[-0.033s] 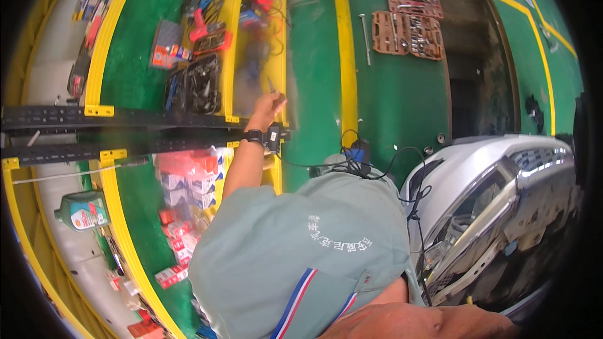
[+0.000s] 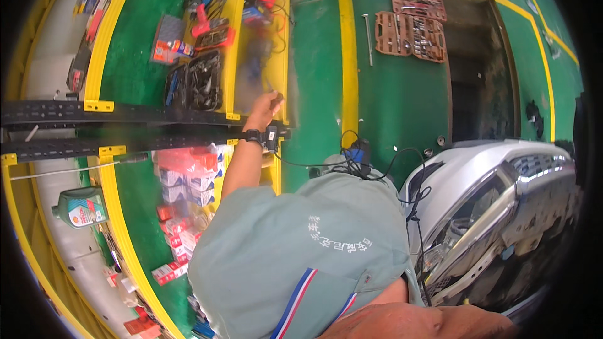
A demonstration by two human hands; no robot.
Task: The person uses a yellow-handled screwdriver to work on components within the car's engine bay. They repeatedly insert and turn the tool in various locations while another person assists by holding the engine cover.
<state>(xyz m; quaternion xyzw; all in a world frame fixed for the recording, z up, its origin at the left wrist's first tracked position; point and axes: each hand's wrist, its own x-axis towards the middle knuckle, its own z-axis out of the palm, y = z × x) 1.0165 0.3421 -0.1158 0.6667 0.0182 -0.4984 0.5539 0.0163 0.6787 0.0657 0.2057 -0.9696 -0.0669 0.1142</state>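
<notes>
Left hand (image 2: 266,109) is curled, but blur hides whether the fingers (image 2: 275,98) actually grip that slim grey piece (image 2: 269,84) by the yellow shelf (image 2: 286,44). Probably light, stiff; I'd pinch it mid-length.

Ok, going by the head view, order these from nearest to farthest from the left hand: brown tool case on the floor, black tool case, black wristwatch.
Nearest the left hand first:
1. Black wristwatch, on that same arm's wrist.
2. Black tool case, left, among the shelving.
3. Brown tool case, right, on the floor.
</notes>
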